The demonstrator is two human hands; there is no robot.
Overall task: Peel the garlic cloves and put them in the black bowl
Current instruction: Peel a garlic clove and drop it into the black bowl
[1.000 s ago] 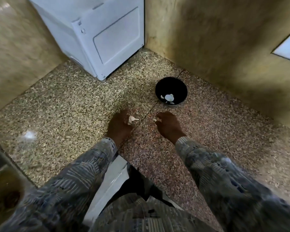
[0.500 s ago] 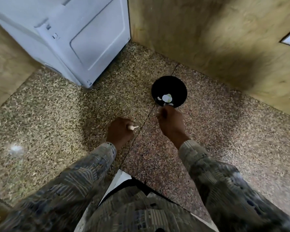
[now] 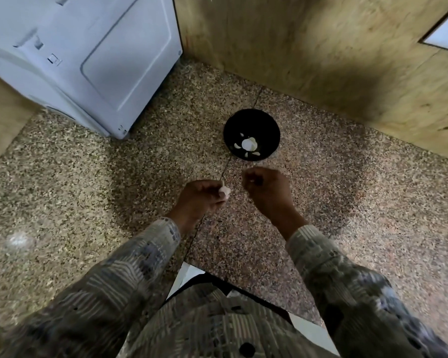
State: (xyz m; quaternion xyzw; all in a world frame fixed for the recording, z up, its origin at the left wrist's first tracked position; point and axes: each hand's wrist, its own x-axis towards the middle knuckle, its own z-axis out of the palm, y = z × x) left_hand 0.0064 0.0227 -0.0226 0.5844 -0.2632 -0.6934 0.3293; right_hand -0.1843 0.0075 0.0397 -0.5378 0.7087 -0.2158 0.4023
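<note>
The left hand (image 3: 199, 200) pinches a pale garlic clove (image 3: 224, 193) at its fingertips, over the speckled table (image 3: 321, 202). The right hand (image 3: 268, 189) hangs near it with fingers curled (whether they pinch anything I cannot tell; the fingertips are blurred). The black bowl (image 3: 267, 125) stands just beyond both hands, with whitish garlic pieces (image 3: 248, 144) lying in its bottom.

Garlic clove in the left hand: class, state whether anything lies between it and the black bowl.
Nothing visible does. Only bare speckled surface lies between the garlic clove and the black bowl; the right hand sits beside that path.
</note>
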